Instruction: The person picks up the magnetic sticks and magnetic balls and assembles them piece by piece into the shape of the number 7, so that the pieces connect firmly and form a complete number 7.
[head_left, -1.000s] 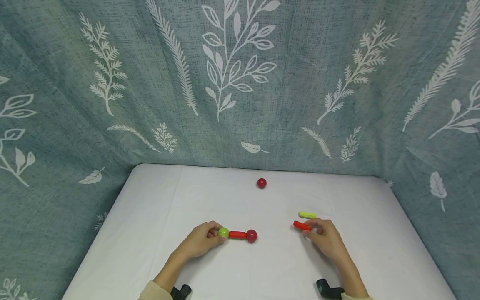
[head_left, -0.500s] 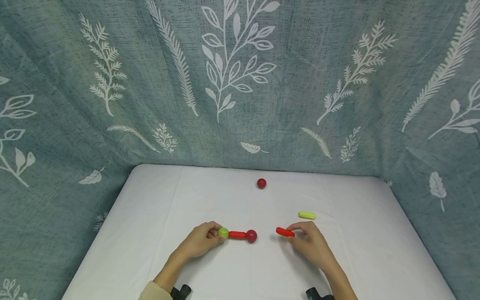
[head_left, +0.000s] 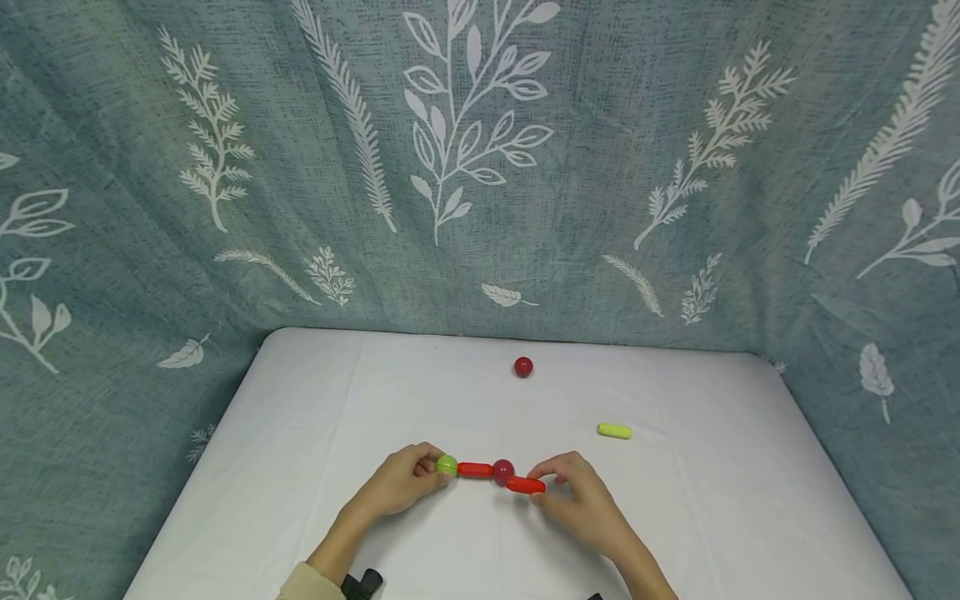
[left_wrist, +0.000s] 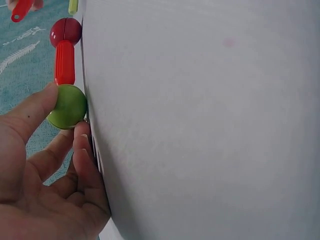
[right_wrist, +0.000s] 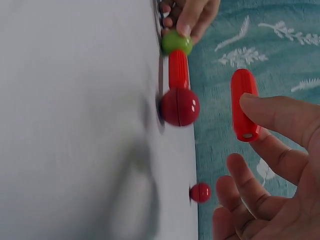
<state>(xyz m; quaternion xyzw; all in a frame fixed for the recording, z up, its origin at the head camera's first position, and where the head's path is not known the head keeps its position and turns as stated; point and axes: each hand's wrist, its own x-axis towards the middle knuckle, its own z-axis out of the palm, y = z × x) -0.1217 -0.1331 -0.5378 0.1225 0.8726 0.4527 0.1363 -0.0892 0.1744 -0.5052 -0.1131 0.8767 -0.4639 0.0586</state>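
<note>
The right hand (head_left: pixel 581 504) pinches the loose red rod (head_left: pixel 525 485) in its fingers, raised above the desk (head_left: pixel 420 392) near the dark red ball (head_left: pixel 503 469), while the left hand (head_left: pixel 401 481) pinches the green ball (head_left: pixel 447 465), so an off-centre push could knock the dark red ball askew.

No text, label, brand, number or sign can be read in the head view or in either wrist view.
</note>
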